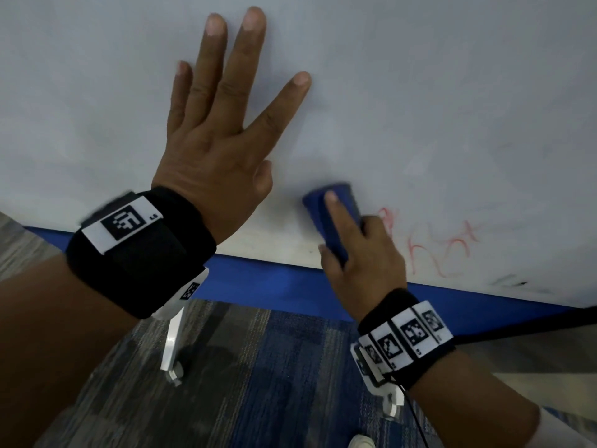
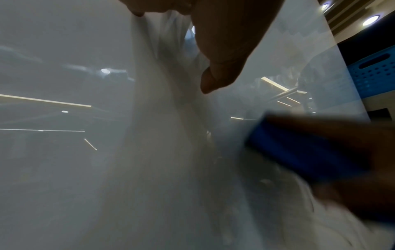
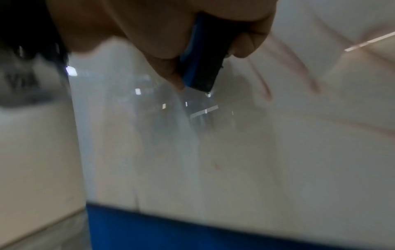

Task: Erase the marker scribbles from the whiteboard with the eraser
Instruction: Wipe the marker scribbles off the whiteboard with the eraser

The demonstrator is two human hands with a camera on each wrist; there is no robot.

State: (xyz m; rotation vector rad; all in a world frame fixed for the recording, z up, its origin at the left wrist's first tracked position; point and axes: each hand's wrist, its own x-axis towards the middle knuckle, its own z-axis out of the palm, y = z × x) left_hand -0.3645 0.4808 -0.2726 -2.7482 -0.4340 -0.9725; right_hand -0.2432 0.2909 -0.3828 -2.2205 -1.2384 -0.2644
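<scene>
The whiteboard [image 1: 420, 76] fills the upper head view. Faint red marker scribbles [image 1: 442, 247] sit near its lower edge, to the right of my right hand. My right hand [image 1: 358, 247] grips a blue eraser [image 1: 339, 202] and presses it flat to the board, index finger laid along its back. In the right wrist view the eraser [image 3: 205, 55] is pinched between thumb and fingers, with pink smears [image 3: 267, 84] beside it. My left hand [image 1: 223, 124] lies flat on the board with fingers spread, left of the eraser. The left wrist view shows the eraser [image 2: 303, 150] blurred.
A blue frame strip [image 1: 274, 279] runs along the board's bottom edge. Below it lie striped grey and blue carpet [image 1: 258, 367] and a white board leg with a caster [image 1: 172, 344]. A blue perforated crate [image 2: 376, 71] shows beyond the board's right edge.
</scene>
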